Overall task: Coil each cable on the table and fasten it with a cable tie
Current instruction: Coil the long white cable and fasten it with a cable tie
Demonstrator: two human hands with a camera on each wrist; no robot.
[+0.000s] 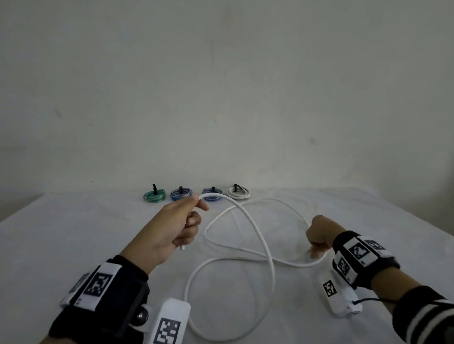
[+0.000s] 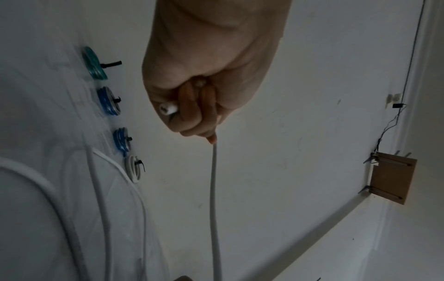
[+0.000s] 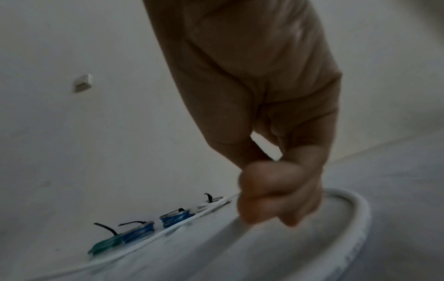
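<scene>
My left hand (image 1: 176, 228) is raised above the table (image 1: 64, 230) and its fingers are curled around the white cable (image 1: 263, 246). The thumb and the first finger pinch the cable where it comes out on top, and the white plug end (image 2: 168, 108) sticks out below my palm. From this hand the cable goes down in a wide arc and lies in loose crossing loops on the white cloth between my two hands. My right hand (image 1: 319, 235) is low on the table, and its thumb and curled fingers (image 3: 266, 192) pinch the same cable at a bend. Near the far edge, by the wall, four coils already fastened with black ties stand in one row: a green coil (image 1: 154, 195), two blue coils (image 1: 181, 194), and a white coil (image 1: 238, 192).
</scene>
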